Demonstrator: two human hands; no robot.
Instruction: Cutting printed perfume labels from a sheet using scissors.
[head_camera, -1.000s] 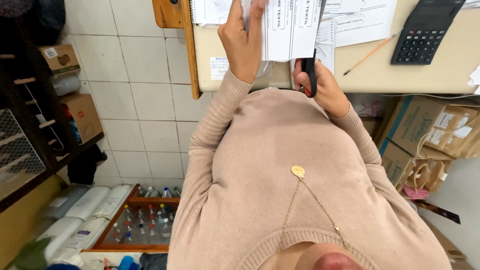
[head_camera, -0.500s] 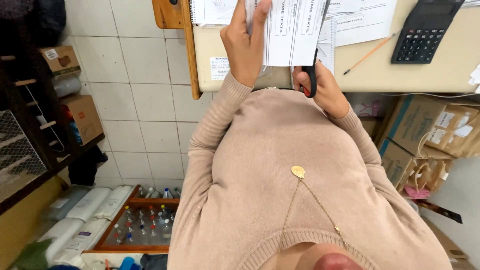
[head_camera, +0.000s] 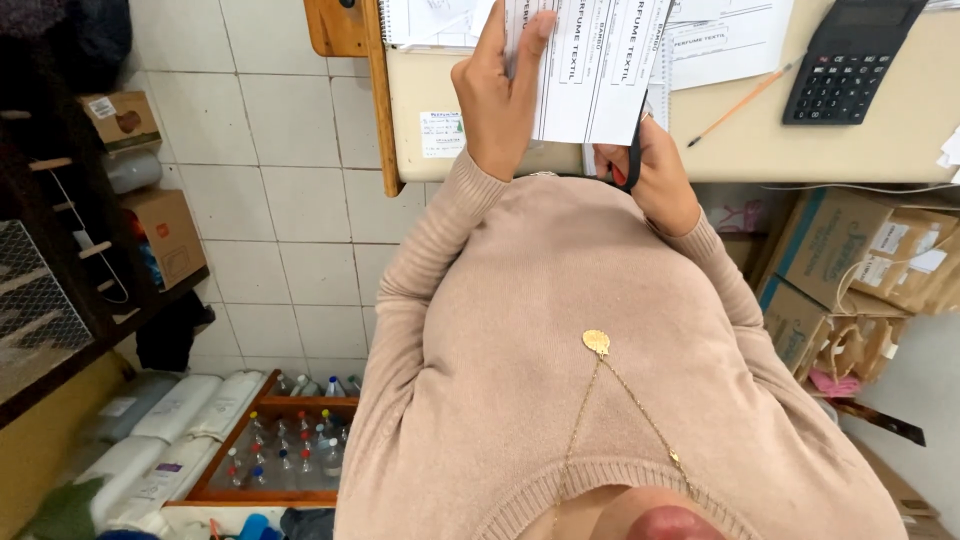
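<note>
My left hand (head_camera: 497, 95) is shut on a white printed sheet of labels (head_camera: 592, 70), thumb on top, holding it up over the desk edge. My right hand (head_camera: 652, 175) sits just below the sheet's lower right corner. It grips black-handled scissors (head_camera: 634, 150) with a red inner grip, and the blades run up behind the paper, mostly hidden. Both sleeves are beige knit.
The beige desk (head_camera: 830, 150) holds more printed sheets (head_camera: 735, 35), a pencil (head_camera: 742, 102), a black calculator (head_camera: 850, 65) and a spiral notebook (head_camera: 430, 20). Cardboard boxes (head_camera: 870, 270) stand under it at right. A wooden crate of small bottles (head_camera: 285, 440) sits on the floor at left.
My left hand has shifted the sheet a little, so it now covers more of the scissors. My right hand has stayed almost in place at the sheet's lower edge.
</note>
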